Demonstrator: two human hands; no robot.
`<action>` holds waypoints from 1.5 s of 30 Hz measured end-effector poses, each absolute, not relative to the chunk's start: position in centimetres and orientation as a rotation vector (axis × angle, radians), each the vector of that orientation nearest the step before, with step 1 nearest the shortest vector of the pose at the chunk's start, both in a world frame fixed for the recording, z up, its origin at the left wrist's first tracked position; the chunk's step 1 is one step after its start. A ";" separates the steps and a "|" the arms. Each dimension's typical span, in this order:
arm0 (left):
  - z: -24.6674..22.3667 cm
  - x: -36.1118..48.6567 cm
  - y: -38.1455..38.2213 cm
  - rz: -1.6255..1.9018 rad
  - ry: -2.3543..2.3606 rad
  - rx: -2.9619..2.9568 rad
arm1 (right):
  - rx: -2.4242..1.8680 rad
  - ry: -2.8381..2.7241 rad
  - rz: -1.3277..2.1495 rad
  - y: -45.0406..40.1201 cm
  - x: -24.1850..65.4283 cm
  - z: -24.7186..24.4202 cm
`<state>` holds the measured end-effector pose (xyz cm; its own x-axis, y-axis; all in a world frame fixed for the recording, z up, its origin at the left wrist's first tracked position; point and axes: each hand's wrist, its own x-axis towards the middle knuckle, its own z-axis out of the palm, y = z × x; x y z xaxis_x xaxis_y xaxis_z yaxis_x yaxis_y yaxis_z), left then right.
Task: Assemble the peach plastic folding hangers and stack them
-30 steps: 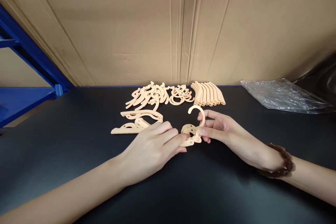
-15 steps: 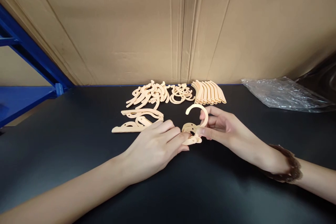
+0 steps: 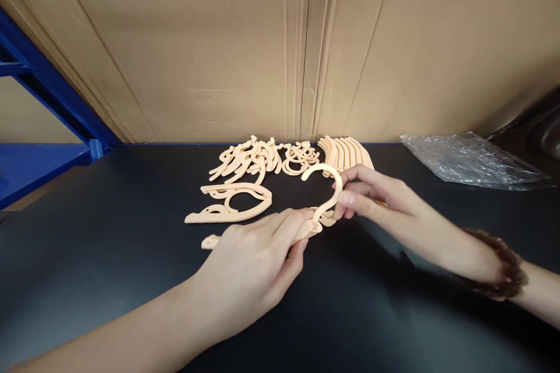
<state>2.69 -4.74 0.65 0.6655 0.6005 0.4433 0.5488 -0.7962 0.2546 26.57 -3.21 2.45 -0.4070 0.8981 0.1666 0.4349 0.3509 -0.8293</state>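
We seem to be fitting the arm (image 3: 311, 229) to the hook (image 3: 321, 171), which calls for steadying one and easing the other. Our left hand (image 3: 251, 256) pinches the arm, its far end jutting out leftward; the hook rises at its right end, its curve pinched by our right hand (image 3: 389, 198).

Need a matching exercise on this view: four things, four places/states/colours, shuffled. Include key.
Things:
1. left hand
2. right hand
3. plastic bag
4. wristband

Places, states, colours:
A. lying at the far right of the table
B. dark brown
C. gripping the hanger arm
D. fingers on the curved hook

Pairs: 1-C, 2-D, 3-A, 4-B
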 end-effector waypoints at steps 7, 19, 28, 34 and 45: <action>1.2 2.8 -4.4 0.647 0.752 1.519 | -1.789 -2.339 -0.351 -1.8 31.6 2.5; 1.7 2.9 -3.4 0.845 0.775 1.052 | -1.385 -2.299 0.493 -3.6 30.8 1.5; 1.5 3.5 -4.6 0.603 0.718 1.003 | -1.118 -2.550 0.661 -6.7 28.0 1.8; 1.4 3.7 -5.3 0.497 0.704 0.959 | -0.917 -2.632 0.222 -7.0 27.6 0.9; 1.5 3.7 -5.1 0.452 0.708 0.965 | -0.891 -2.641 -0.009 -7.3 27.8 0.9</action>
